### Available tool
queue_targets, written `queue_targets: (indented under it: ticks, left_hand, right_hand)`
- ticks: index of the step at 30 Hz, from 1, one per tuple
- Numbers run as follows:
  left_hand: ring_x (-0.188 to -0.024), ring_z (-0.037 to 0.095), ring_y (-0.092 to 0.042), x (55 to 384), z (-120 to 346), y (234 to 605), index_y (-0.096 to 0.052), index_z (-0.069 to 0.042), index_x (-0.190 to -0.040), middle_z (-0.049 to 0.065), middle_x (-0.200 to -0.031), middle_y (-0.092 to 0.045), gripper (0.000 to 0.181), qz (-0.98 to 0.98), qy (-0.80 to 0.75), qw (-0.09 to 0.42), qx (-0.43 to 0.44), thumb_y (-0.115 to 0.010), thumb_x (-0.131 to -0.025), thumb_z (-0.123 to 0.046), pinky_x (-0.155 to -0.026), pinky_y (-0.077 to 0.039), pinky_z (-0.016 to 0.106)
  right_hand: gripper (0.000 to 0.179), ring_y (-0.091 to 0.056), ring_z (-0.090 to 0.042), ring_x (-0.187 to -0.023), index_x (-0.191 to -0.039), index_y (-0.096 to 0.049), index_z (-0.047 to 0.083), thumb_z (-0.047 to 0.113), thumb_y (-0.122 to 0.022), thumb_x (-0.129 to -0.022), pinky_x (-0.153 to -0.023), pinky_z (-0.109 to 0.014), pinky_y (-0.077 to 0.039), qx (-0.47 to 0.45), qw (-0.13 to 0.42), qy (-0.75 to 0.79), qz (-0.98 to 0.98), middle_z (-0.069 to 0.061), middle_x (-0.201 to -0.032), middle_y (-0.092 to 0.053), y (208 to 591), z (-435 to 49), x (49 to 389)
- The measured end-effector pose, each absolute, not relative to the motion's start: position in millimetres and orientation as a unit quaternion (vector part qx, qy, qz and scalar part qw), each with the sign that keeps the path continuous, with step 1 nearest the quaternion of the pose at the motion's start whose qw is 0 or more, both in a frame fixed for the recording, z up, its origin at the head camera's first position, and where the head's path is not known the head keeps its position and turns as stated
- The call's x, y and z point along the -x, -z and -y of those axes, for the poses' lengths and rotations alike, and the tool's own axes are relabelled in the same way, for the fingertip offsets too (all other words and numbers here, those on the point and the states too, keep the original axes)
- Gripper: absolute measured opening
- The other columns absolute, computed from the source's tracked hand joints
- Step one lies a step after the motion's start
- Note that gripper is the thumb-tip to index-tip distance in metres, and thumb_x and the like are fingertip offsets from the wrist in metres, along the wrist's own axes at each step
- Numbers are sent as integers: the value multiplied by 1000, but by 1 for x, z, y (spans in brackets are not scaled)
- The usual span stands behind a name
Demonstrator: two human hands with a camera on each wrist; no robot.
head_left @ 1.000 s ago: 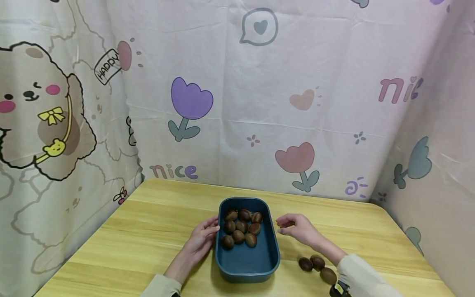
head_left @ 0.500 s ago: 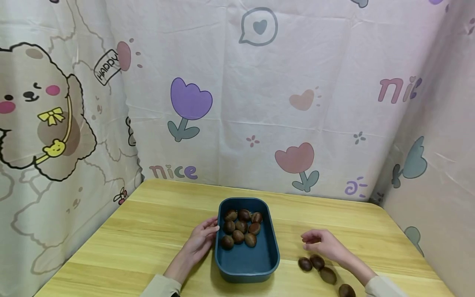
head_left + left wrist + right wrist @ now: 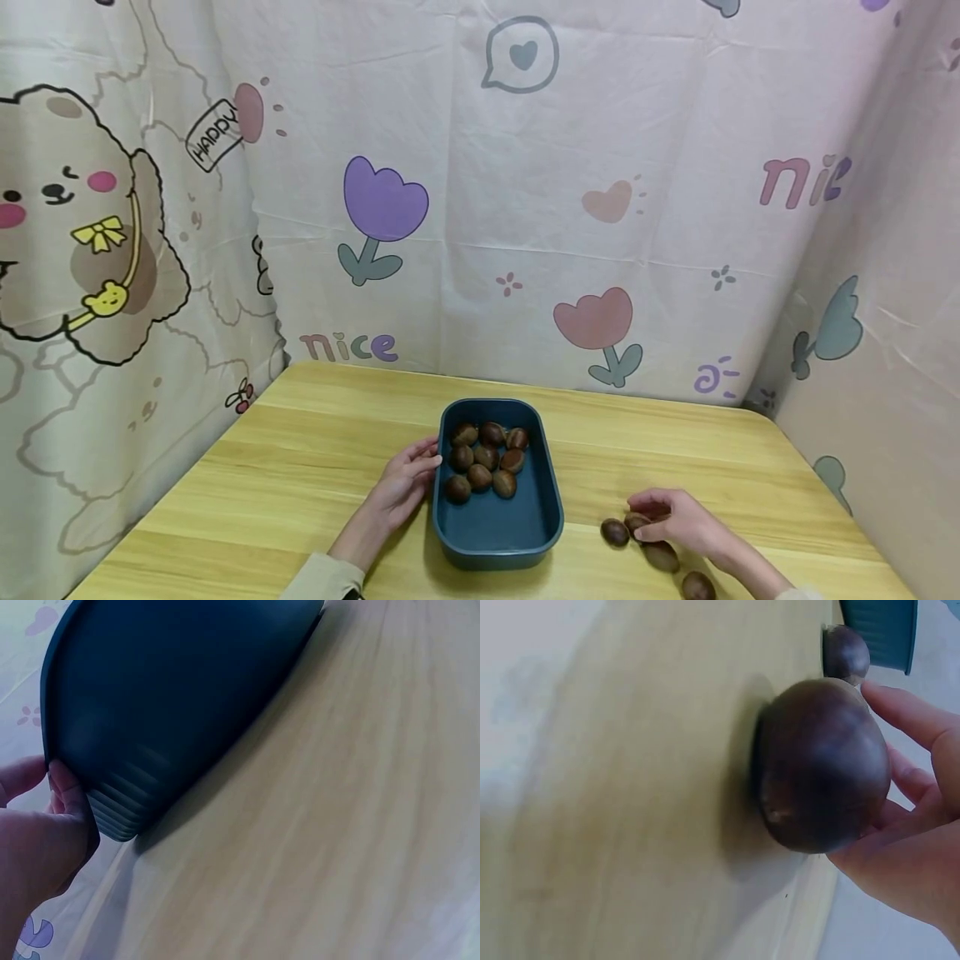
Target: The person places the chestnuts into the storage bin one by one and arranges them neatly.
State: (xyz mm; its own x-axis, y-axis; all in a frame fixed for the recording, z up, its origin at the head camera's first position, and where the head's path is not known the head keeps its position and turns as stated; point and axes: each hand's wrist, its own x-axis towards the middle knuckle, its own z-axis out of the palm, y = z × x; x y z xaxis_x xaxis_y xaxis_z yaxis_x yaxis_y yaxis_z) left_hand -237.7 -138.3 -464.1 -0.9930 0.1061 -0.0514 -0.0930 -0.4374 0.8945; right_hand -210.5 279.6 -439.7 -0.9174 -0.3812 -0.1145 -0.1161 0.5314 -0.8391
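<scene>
A dark blue rectangular box (image 3: 497,537) stands on the table with several brown chestnuts (image 3: 480,477) grouped toward its far end. My left hand (image 3: 402,485) pinches the box's left rim; in the left wrist view, thumb and finger (image 3: 69,787) meet at that rim. To the right of the box, my right hand (image 3: 682,523) has its thumb and fingers around a loose chestnut (image 3: 637,523) on the table. Its neighbours are chestnuts to the left (image 3: 615,532) and below (image 3: 662,557). A large near chestnut (image 3: 825,765) partly hides the right fingers in the right wrist view.
Another loose chestnut (image 3: 698,586) lies at the table's front edge of view, below the right hand. The wooden table (image 3: 337,417) ends at a patterned curtain (image 3: 487,208) behind, with more curtain on both sides.
My right hand has moved from beside the box, right and toward me, down to the loose chestnuts, and its fingers have come around one. The left hand and box have stayed put.
</scene>
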Motion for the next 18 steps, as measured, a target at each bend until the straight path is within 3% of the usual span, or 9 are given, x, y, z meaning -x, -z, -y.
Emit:
queue_targets:
  ticks: [6, 18]
  left_hand:
    - [-103, 17, -53, 238, 139, 464, -31, 15, -138, 14, -117, -48, 47, -528, -847, 60, -6, -49, -95, 7, -88, -47, 26]
    - [-103, 19, -53, 238, 138, 464, -32, 16, -137, 14, -116, -49, 47, -529, -847, 56, -7, -49, -94, 7, -88, -46, 27]
  right_hand:
    - [43, -61, -28, -94, -115, -58, -15, 1, -75, -79, -78, -35, -51, 123, 148, 459, -868, -13, -105, -65, 442, -278, 208]
    - [38, -61, -20, -83, -106, -66, -7, 8, -80, -74, -71, -34, -50, 102, 100, 410, -901, -5, -94, -66, 443, -271, 206]
